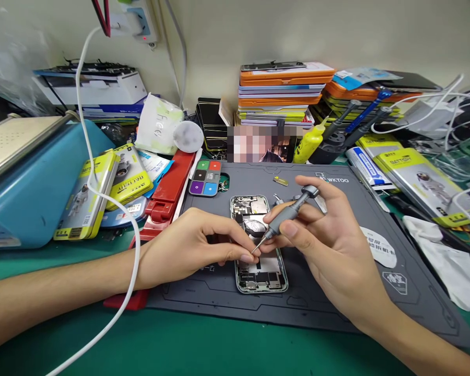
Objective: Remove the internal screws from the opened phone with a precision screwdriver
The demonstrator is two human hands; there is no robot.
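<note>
A grey precision screwdriver (285, 216) is held by my right hand (325, 235), the index finger up on its cap and the thumb along the shaft. Its thin tip points down and left to the pinched fingertips of my left hand (207, 237). Whether those fingers hold the tip itself or something tiny on it, I cannot tell. Beneath both hands lies an opened smartphone (262, 279), its inner boards and white parts exposed, its middle partly covered by my fingers. Behind my right fingers, a small metal tool (277, 199) shows in part.
The phone lies on a dark grey work mat (203, 292). A colour-coded screw tray (204, 178) and a small yellow piece (281, 180) lie behind it. A white cable (135, 261) hangs across my left forearm. Battery boxes (88, 193), a red clamp-like tool (170, 188) and a screwdriver holder (331, 146) surround the mat.
</note>
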